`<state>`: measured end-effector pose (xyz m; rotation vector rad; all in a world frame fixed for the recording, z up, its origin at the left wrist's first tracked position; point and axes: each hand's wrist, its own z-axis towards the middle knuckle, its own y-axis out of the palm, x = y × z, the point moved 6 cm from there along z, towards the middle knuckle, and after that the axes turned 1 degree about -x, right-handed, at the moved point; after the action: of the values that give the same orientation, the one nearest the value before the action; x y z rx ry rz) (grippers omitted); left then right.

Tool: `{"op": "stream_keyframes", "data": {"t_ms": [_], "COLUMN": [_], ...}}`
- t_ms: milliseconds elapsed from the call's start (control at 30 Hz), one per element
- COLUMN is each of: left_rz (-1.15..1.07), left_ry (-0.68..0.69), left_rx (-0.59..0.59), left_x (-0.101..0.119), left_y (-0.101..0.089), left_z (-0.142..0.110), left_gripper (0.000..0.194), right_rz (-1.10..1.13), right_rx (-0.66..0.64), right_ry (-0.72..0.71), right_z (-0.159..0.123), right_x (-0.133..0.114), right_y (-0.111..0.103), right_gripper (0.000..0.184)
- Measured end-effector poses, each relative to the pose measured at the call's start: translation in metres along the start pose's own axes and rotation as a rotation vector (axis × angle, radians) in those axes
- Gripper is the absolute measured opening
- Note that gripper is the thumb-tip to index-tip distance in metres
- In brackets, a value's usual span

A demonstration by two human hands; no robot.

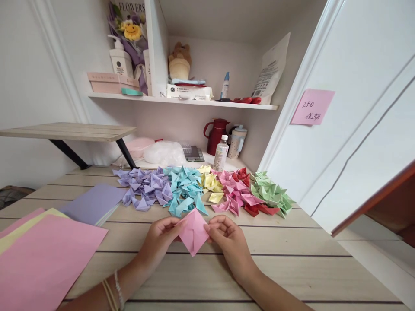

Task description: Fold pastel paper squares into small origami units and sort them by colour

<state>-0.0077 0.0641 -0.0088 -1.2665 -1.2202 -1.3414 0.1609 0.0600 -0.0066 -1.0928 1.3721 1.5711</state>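
Between my two hands is a piece of pink folded paper, shaped as a diamond with one point toward me and fold lines in its middle. My left hand pinches its left corner between thumb and fingers. On the opposite corner, my right hand has a pinch grip too. The paper is held a little above the wooden table. Just beyond it lie heaps of small folded paper boats: purple boats, blue boats, yellow boats, pink boats, red boats and green boats.
Large pink sheets and a stack of purple paper lie at the left. A small raised shelf stands behind them. At the back are a bottle, a red jug and a plastic bag.
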Motion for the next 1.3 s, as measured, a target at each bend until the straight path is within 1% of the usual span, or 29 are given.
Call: {"op": "stream_keyframes", "data": {"t_ms": [67, 133, 200, 267, 367, 467, 533, 600, 700, 800, 933, 1067, 1133, 1200, 1233, 1300], "left_rz": [-0.010, -0.011, 0.013, 0.062, 0.169, 0.208, 0.162, 0.133, 0.213, 0.261, 0.233, 0.184, 0.198, 0.257, 0.291, 0.336], "left_ry": [0.003, 0.024, 0.055, 0.096, 0.174, 0.194, 0.158, 0.132, 0.148, 0.155, 0.127, 0.115, 0.151, 0.211, 0.236, 0.243], "left_rx": [0.034, 0.078, 0.091, 0.078, 0.071, 0.027, -0.036, -0.078, -0.076, -0.076, -0.084, -0.056, -0.059, -0.081, -0.101, -0.155], "left_x": [0.001, 0.002, 0.003, 0.003, 0.008, 0.011, 0.009, 0.008, 0.008, 0.009, 0.009, 0.009, 0.011, 0.015, 0.016, 0.017], "left_y": [-0.001, -0.004, -0.006, -0.006, -0.007, -0.003, 0.002, 0.007, 0.009, 0.009, 0.009, 0.008, 0.009, 0.011, 0.013, 0.019], "left_z": [-0.001, -0.002, -0.002, -0.002, -0.003, -0.005, -0.006, -0.006, -0.007, -0.008, -0.007, -0.007, -0.008, -0.011, -0.012, -0.015], "left_gripper": [0.027, 0.026, 0.025, 0.024, 0.017, 0.018, 0.026, 0.033, 0.032, 0.031, 0.028, 0.025, 0.018, 0.014, 0.014, 0.017], "right_rz": [-0.037, -0.145, -0.255, -0.293, -0.279, -0.342, -0.412, -0.484, -0.561, -0.556, -0.556, -0.540, -0.513, -0.483, -0.470, -0.450], "right_rx": [-0.007, -0.035, -0.056, -0.074, -0.117, -0.102, -0.069, -0.056, -0.064, -0.064, -0.024, -0.002, -0.020, -0.053, -0.069, -0.092], "right_ry": [-0.065, -0.121, -0.138, -0.122, -0.085, -0.068, -0.113, -0.200, -0.301, -0.327, -0.344, -0.327, -0.313, -0.302, -0.295, -0.273], "right_z": [-0.002, -0.004, -0.006, -0.008, -0.010, -0.011, -0.010, -0.010, -0.010, -0.010, -0.010, -0.010, -0.011, -0.011, -0.011, -0.011], "right_x": [-0.003, -0.005, -0.004, -0.001, 0.003, 0.003, -0.001, -0.008, -0.014, -0.014, -0.013, -0.013, -0.013, -0.014, -0.014, -0.014], "right_y": [0.000, 0.002, 0.005, 0.007, 0.013, 0.013, 0.010, 0.007, 0.006, 0.005, 0.004, 0.003, 0.004, 0.007, 0.008, 0.010], "right_gripper": [0.023, 0.019, 0.018, 0.022, 0.035, 0.039, 0.040, 0.038, 0.032, 0.029, 0.021, 0.012, 0.010, 0.009, 0.010, 0.011]}}
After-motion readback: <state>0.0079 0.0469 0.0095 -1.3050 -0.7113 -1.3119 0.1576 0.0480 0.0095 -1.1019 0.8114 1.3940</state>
